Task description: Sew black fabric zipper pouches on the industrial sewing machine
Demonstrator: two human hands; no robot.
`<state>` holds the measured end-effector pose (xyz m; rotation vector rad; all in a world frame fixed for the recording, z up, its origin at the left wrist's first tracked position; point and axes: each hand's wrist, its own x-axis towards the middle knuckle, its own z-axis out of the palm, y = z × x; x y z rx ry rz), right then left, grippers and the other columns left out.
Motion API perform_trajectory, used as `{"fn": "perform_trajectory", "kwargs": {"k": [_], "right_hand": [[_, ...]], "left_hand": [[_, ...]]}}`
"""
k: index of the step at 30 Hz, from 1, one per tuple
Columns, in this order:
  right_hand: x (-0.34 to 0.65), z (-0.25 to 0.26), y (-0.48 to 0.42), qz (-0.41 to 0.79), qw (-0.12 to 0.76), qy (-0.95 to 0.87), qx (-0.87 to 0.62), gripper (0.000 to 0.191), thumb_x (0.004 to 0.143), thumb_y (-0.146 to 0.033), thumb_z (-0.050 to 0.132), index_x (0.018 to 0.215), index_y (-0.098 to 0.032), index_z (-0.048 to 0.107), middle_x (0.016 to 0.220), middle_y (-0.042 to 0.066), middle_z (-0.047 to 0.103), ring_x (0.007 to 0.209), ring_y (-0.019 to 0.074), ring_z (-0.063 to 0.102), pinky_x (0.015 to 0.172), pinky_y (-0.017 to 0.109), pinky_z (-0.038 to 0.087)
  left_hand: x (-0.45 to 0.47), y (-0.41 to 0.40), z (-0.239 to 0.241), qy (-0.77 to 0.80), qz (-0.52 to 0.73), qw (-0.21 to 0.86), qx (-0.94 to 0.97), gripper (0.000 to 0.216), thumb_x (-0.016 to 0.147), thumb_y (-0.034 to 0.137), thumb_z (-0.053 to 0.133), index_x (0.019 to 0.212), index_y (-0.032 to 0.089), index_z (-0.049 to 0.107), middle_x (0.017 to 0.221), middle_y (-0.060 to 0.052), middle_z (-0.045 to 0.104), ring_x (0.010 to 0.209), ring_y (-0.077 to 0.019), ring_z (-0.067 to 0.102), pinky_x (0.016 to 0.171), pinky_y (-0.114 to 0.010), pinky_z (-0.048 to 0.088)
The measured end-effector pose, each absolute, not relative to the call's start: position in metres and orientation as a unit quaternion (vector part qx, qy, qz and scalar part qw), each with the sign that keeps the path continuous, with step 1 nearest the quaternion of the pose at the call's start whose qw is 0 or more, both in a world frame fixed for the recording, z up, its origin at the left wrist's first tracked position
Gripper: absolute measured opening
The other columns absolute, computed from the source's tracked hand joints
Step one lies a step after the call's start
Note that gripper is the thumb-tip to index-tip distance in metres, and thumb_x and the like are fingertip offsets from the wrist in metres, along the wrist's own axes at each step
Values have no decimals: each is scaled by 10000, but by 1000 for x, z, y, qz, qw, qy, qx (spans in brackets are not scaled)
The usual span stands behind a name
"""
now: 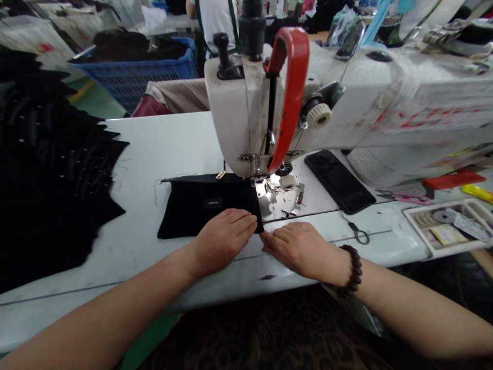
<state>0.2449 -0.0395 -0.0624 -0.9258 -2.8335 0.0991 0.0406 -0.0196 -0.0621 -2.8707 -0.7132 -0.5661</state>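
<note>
A small black fabric piece [192, 205] with a dark label lies flat on the white table [162, 149], its right edge beside the sewing machine's presser foot [269, 184]. My left hand [223, 237] rests palm down on its near right corner, fingers stretched out together. My right hand [298, 247], a dark bead bracelet at its wrist, lies flat on the table just right of that corner, its fingertips touching the fabric's edge. A gold zipper pull [221, 175] shows at the fabric's far edge.
The white sewing machine [346, 103] with a red guard [292, 87] fills the right. A black phone [339, 181], pink scissors [404, 197], thread snips [356, 231] and a parts tray [447, 228] lie right. Stacked black fabric [50, 169] sits left; a blue crate [134, 67] and a person stand behind.
</note>
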Motion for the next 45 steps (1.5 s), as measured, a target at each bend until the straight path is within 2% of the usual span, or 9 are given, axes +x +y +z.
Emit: {"fn": "perform_trajectory", "kwargs": {"k": [4,10,13,15,23,28,33,37,45], "right_hand": [[249,-59,-39,51,81,-951,-293,226,913,-257,385,937,-132,572,638,12,586,554,118,510,535,266,301],[260,-51,-35,76,112,-948,-288,263,906,-237,391,810,-147,618,648,19,587,588,124,529,579,259,352],[259,-54,-32,42,120,-946,-299,214,890,-174,407,998,-117,583,668,21,594,605,132,537,584,263,361],[257,-57,-31,30,103,-949,-295,262,875,-137,422,1112,-97,524,690,25,600,614,136,540,576,269,360],[252,-55,-29,11,2,-965,-263,354,829,-102,467,1181,-64,463,745,49,620,619,146,547,544,279,346],[249,-53,-30,-18,-11,-972,-234,380,820,-103,443,1190,-18,436,744,66,610,625,162,541,532,299,344],[249,-54,-31,-15,-20,-975,-222,418,798,-98,463,1199,10,418,725,56,600,601,163,526,500,305,317],[248,-55,-30,-6,-15,-974,-225,388,819,-98,443,1195,-1,425,698,35,592,574,156,519,489,308,301],[242,-50,-27,1,-21,-977,-213,415,799,-88,458,1199,19,426,712,51,603,588,156,524,501,305,308]], "left_hand": [[43,-19,-57,-230,-159,65,-958,224,852,97,403,909,52,615,910,-107,649,844,-212,576,744,-333,491],[47,-19,-47,-220,-100,59,-969,244,836,62,371,841,64,615,864,-116,645,787,-219,581,658,-334,502],[48,-19,-46,-220,-86,66,-969,256,838,57,355,841,63,611,862,-125,638,777,-216,580,644,-332,502],[47,-19,-47,-218,-86,72,-969,262,839,58,347,847,61,609,859,-127,635,768,-211,579,645,-327,503],[43,-17,-54,-218,-123,43,-967,192,805,74,448,909,33,604,897,-127,623,824,-211,573,728,-318,516],[40,-16,-53,-247,-126,16,-961,172,776,74,483,899,61,602,1014,-157,596,891,-210,570,793,-330,506],[40,-9,-45,-298,-88,-38,-950,165,747,131,507,891,122,588,1208,-173,505,1046,-279,507,862,-438,456],[43,-3,-39,-323,-47,-81,-942,234,707,154,519,933,115,563,1253,-159,480,1071,-295,482,877,-461,431],[41,-1,-38,-324,-26,-89,-942,253,697,144,485,937,105,557,1266,-145,480,1073,-272,475,898,-436,412]]}}
